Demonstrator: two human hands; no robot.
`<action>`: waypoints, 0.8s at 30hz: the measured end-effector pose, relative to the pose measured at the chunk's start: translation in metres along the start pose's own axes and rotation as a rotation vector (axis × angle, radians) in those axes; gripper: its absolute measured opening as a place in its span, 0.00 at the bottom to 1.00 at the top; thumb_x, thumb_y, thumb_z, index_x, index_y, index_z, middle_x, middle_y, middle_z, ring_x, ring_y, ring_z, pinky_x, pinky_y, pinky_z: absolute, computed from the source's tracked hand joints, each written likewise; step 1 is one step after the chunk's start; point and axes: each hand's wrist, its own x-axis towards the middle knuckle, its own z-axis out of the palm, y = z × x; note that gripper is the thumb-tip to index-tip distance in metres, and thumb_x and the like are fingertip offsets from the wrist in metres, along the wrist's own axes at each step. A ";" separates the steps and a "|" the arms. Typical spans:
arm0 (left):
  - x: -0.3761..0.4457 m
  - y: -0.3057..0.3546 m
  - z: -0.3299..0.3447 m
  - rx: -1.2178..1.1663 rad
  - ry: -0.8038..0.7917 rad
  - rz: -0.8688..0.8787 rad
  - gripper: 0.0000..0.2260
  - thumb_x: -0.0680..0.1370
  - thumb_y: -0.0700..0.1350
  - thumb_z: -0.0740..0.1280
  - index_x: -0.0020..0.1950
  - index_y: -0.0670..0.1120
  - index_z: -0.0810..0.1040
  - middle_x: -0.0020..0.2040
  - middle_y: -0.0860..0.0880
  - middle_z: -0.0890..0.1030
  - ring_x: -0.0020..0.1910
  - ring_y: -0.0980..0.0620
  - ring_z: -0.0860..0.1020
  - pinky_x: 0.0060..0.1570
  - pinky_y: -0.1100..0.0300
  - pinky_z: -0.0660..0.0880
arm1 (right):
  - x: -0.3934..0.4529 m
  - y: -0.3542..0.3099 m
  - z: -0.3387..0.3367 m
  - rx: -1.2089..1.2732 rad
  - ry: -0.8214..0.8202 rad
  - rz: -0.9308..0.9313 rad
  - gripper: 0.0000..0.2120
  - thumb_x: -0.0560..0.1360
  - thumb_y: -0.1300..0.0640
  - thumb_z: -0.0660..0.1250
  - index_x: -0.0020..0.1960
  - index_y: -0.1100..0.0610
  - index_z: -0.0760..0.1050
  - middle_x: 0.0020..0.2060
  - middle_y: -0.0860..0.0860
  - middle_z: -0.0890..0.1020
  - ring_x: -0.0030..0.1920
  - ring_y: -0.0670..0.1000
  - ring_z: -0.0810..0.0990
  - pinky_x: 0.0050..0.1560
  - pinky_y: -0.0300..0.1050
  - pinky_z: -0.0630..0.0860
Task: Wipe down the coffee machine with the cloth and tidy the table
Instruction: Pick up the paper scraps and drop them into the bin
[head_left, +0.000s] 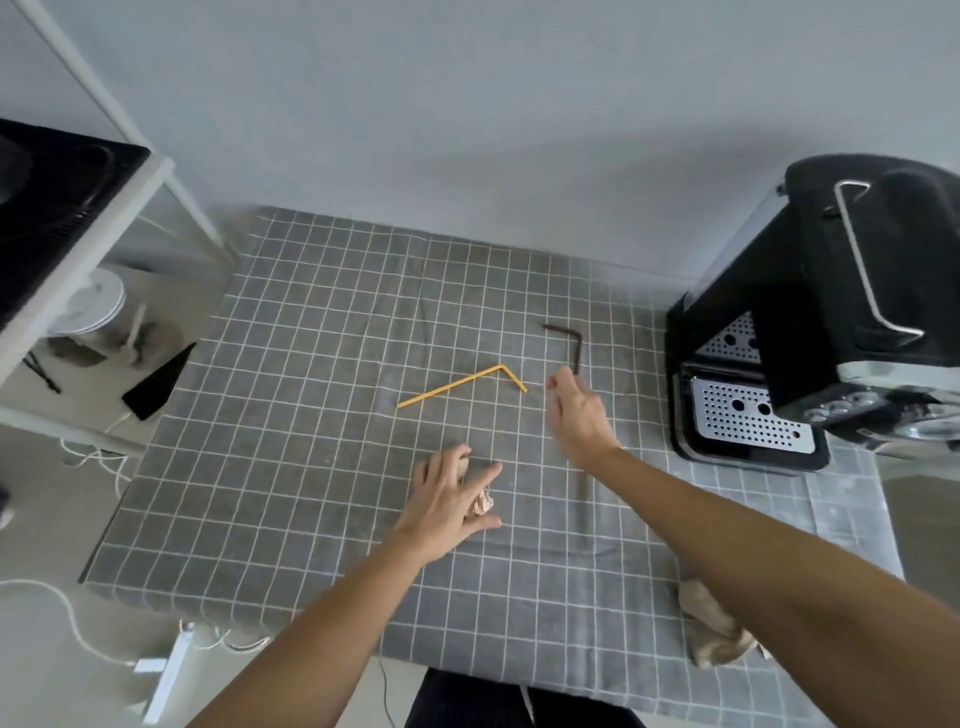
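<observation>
A black coffee machine (852, 291) with a perforated metal drip tray stands at the table's right edge. On the grey checked tablecloth (291, 395) lie a bent yellow straw (457, 385) and a bent brown straw (571, 343). My right hand (576, 415) hovers with fingers apart just below the brown straw, holding nothing. My left hand (447, 499) rests with spread fingers on a crumpled beige paper wad (483, 503), partly hiding it. A beige cloth (711, 629) lies near the front right edge, half hidden under my right forearm.
A white rack (104, 244) with a black appliance on top stands at the left. On its lower shelf are a white lidded container (93, 301) and a black phone (156, 384). White cables trail on the floor at the left.
</observation>
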 end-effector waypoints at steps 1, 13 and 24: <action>-0.001 0.001 0.003 -0.022 0.018 -0.003 0.28 0.72 0.67 0.60 0.68 0.56 0.69 0.63 0.44 0.70 0.57 0.47 0.74 0.58 0.48 0.74 | 0.005 0.000 -0.003 0.005 0.021 0.036 0.06 0.79 0.64 0.54 0.54 0.61 0.68 0.46 0.59 0.77 0.40 0.62 0.76 0.39 0.55 0.75; 0.043 -0.015 -0.021 -0.231 0.312 -0.013 0.17 0.78 0.56 0.62 0.41 0.43 0.72 0.37 0.48 0.74 0.31 0.53 0.72 0.28 0.62 0.72 | 0.047 0.020 0.003 -0.121 -0.033 0.576 0.24 0.79 0.42 0.61 0.62 0.62 0.67 0.55 0.61 0.78 0.53 0.63 0.81 0.49 0.57 0.80; 0.109 -0.048 -0.031 -0.144 0.050 -0.400 0.15 0.79 0.46 0.65 0.65 0.42 0.77 0.66 0.42 0.72 0.62 0.43 0.75 0.55 0.50 0.78 | 0.040 0.020 -0.001 -0.234 -0.137 0.583 0.15 0.82 0.52 0.57 0.60 0.61 0.73 0.54 0.60 0.81 0.54 0.61 0.81 0.44 0.50 0.73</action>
